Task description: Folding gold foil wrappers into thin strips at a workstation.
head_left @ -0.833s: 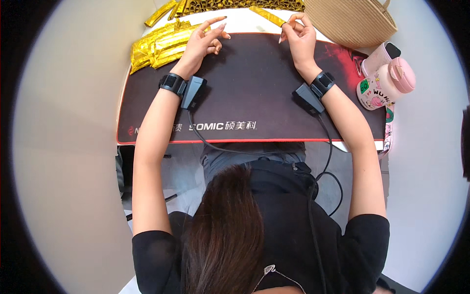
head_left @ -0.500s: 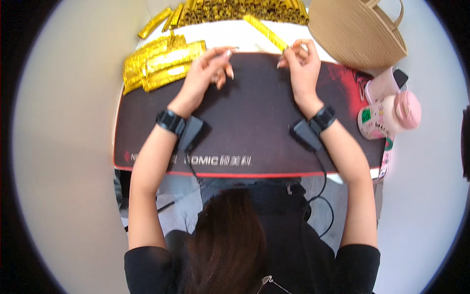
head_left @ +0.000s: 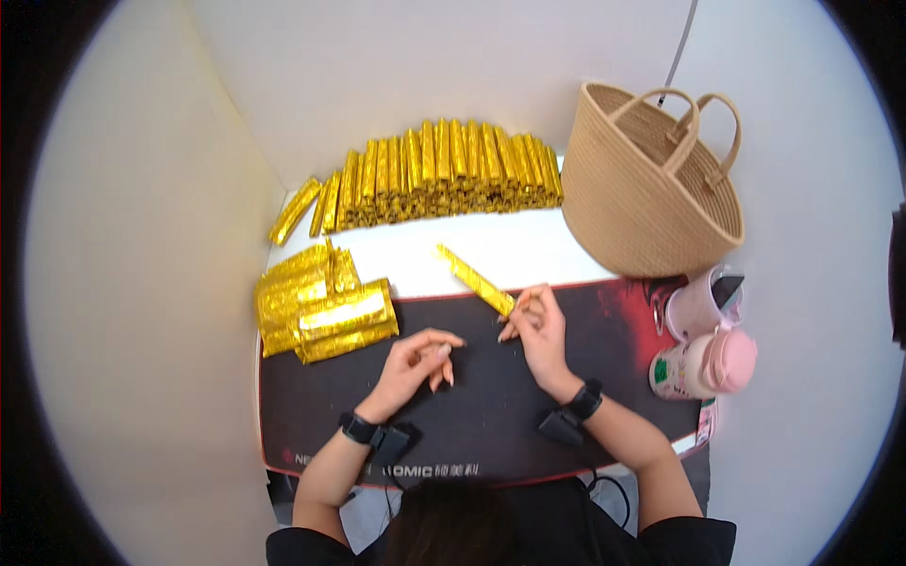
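Gold strip (head_left: 478, 283) sits pinched at its near end between the thumb and fingers of my right hand (head_left: 540, 341), slanting away to the left, its far end over the white table (head_left: 533, 250). My left hand (head_left: 406, 371) hovers above the dark mat (head_left: 491, 406), fingers loosely curled and apart, near the right but not touching it. Just beyond my left hand, flat gold packets (head_left: 347, 321) overlap on the mat's left corner. Farther back, gold tubes (head_left: 444, 165) are stacked along the wall. To my right stand a woven basket (head_left: 623, 193), a pink cup (head_left: 691, 311) and a pink-lidded bottle (head_left: 694, 368). Black straps (head_left: 359, 428) circle both my wrists.
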Demonstrator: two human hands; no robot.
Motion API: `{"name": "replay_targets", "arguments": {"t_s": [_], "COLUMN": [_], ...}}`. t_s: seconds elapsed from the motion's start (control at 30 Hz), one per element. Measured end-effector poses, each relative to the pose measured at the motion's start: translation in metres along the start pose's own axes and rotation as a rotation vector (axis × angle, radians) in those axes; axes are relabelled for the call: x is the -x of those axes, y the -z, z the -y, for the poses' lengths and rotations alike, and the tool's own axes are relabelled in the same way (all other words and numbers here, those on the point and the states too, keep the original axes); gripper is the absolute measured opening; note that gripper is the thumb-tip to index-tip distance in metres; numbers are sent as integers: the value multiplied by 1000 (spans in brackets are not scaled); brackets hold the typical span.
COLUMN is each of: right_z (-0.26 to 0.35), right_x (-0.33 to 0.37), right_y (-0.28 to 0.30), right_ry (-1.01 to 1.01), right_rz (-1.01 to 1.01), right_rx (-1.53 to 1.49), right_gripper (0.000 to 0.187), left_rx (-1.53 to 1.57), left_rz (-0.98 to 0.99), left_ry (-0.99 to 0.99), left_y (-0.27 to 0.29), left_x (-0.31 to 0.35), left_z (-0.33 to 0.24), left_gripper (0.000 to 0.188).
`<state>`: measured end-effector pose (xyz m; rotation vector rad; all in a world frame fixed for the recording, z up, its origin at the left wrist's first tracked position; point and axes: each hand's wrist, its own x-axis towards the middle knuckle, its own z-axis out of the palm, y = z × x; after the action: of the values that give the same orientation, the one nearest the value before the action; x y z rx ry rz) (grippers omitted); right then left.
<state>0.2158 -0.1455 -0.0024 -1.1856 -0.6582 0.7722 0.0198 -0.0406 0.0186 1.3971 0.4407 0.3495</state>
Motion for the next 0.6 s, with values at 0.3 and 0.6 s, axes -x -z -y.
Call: {"name": "replay_targets", "arguments": {"t_s": [0.3,0.6], "right_z": [1,3], "right_x": [6,0], "right_y": [-1,-2], "right_ry": [-96,-118], "right_rz": [81,112], "right_rx": [35,79], "right_gripper": [12,12], "left_rx": [-170,-198], "left_rz": [115,139], "left_ry": [49,1], "left_y": [6,8], "left_x": [1,-4], "left_z": [-3,-1], "left_gripper": [19,17]}}
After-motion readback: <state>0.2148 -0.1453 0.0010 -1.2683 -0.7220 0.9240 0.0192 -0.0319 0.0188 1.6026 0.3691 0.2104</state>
